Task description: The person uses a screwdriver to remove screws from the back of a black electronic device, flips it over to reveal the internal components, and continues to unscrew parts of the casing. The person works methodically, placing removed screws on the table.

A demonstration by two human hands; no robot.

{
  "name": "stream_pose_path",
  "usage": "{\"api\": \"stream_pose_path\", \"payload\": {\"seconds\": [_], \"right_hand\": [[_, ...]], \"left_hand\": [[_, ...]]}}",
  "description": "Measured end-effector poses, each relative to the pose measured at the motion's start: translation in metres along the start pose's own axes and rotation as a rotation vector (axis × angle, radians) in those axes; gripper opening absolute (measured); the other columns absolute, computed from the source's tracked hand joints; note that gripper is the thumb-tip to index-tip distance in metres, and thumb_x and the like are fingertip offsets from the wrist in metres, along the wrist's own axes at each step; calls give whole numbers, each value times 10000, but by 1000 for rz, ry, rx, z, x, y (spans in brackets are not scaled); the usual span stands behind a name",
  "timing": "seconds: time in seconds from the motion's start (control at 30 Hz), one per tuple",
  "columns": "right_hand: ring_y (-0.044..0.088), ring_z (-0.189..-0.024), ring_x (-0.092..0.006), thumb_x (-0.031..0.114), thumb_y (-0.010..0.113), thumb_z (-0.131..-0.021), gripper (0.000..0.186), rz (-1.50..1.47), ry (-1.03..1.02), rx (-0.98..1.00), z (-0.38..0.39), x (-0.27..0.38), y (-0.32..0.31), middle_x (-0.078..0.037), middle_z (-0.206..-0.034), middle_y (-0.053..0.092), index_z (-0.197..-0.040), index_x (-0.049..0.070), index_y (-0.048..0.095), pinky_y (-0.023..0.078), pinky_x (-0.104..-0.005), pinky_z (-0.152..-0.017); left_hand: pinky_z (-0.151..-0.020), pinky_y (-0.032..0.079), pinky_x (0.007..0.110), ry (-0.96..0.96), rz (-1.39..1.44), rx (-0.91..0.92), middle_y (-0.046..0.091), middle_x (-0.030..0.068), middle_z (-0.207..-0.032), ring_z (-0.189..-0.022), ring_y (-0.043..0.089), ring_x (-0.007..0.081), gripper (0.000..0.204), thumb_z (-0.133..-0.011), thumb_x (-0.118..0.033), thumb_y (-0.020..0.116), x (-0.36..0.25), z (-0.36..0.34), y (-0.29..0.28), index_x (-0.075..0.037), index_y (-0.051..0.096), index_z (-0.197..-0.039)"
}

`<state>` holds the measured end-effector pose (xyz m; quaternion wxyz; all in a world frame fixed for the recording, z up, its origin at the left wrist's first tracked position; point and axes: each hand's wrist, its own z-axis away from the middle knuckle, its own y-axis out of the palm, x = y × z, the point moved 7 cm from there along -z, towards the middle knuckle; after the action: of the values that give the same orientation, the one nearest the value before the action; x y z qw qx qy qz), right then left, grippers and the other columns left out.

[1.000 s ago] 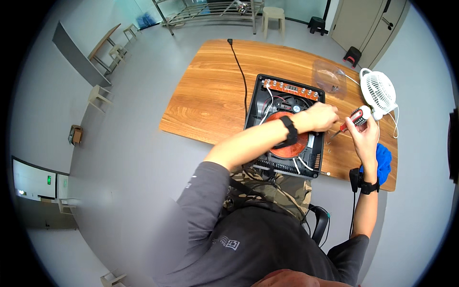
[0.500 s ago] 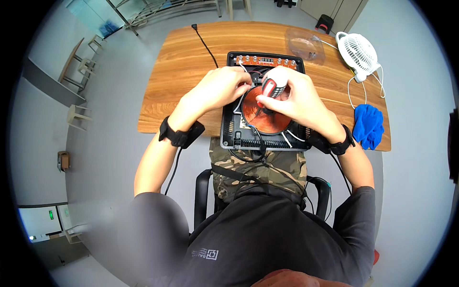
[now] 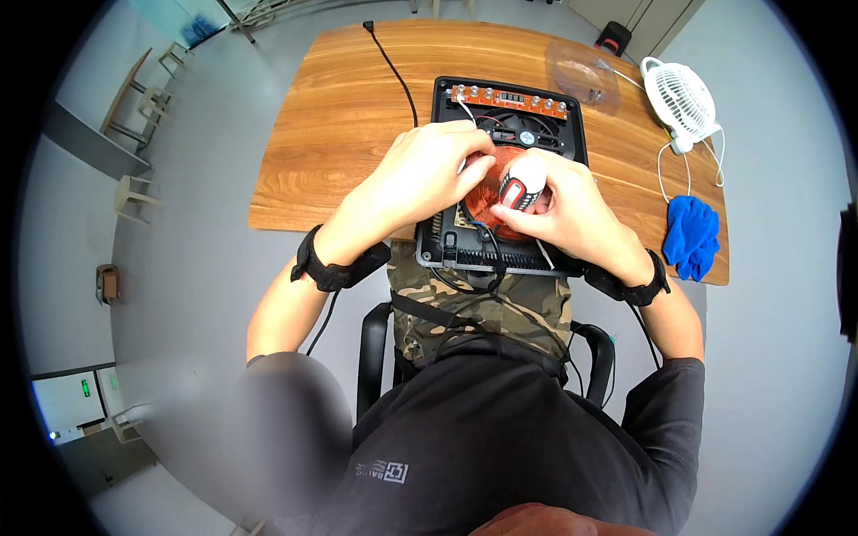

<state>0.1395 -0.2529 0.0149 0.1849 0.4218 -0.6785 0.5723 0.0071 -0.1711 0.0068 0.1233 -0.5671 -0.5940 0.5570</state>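
An open black appliance housing (image 3: 572, 134) rests at the table's front edge, with an orange button board (image 3: 507, 98) across its top, a black cooling fan (image 3: 527, 125) and a round copper coil (image 3: 484, 205) inside. My right hand (image 3: 572, 205) grips a red, white and black screwdriver (image 3: 520, 189) over the coil, its handle tilted up toward the camera. My left hand (image 3: 429, 170) has its fingers curled together at the coil's left side; whatever they hold is hidden. Loose wires hang at the housing's front.
The wooden table (image 3: 322, 134) carries a black cable with plug (image 3: 368, 27), a clear plastic tray (image 3: 581, 76), a white desk fan (image 3: 679, 103) and a bunched blue cloth (image 3: 690, 237). A black chair armrest (image 3: 374, 348) is beside my body. Pale stools (image 3: 132, 198) stand at left.
My right hand has brought the screwdriver from the housing's right over the coil. My left hand has moved from the housing's right to the coil's left. The view has shifted, showing the table higher.
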Motion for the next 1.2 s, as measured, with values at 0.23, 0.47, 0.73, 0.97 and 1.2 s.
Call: {"api": "stream_pose_path", "payload": {"seconds": [0.23, 0.47, 0.73, 0.97, 1.2], "right_hand": [[656, -735, -207, 157, 879, -812, 372, 61, -215, -96, 1, -2, 8, -98, -961, 659, -1065, 3, 653, 553, -326, -659], [646, -742, -235, 181, 877, -822, 367, 19, -123, -62, 0, -6, 7, -103, -923, 650, -1055, 5, 654, 546, -345, -671], [654, -779, -247, 194, 876, -823, 384, -6, -110, -55, 0, -9, 7, -112, -944, 668, -1076, 1, 660, 548, -364, -710], [685, -845, -273, 181, 877, -816, 390, 41, -125, -86, 1, -10, 6, -134, -995, 691, -1083, -13, 668, 562, -363, -748], [693, -866, -272, 182, 878, -815, 394, 36, -70, -78, 3, -8, 3, -134, -1015, 695, -1085, -17, 671, 567, -358, -765]], "left_hand": [[-807, 573, 438, 45, 23, -20, 732, 137, -991, -920, 714, 352, 195, -924, -130, 687, -14, -3, -1, -64, 722, -1104], [-810, 574, 434, 54, 25, 33, 744, 149, -993, -918, 717, 356, 208, -928, -134, 685, -13, -6, 0, -52, 722, -1115], [-777, 581, 402, 79, 44, -7, 747, 156, -979, -872, 731, 342, 178, -949, -136, 681, -15, -10, -4, -37, 733, -1088], [-766, 579, 399, 85, 68, -10, 748, 159, -954, -863, 734, 337, 172, -943, -124, 685, -15, -13, -2, -31, 737, -1079], [-760, 577, 403, 86, 59, -8, 747, 163, -947, -854, 731, 339, 169, -945, -132, 679, -15, -14, -1, -31, 739, -1066]]}}
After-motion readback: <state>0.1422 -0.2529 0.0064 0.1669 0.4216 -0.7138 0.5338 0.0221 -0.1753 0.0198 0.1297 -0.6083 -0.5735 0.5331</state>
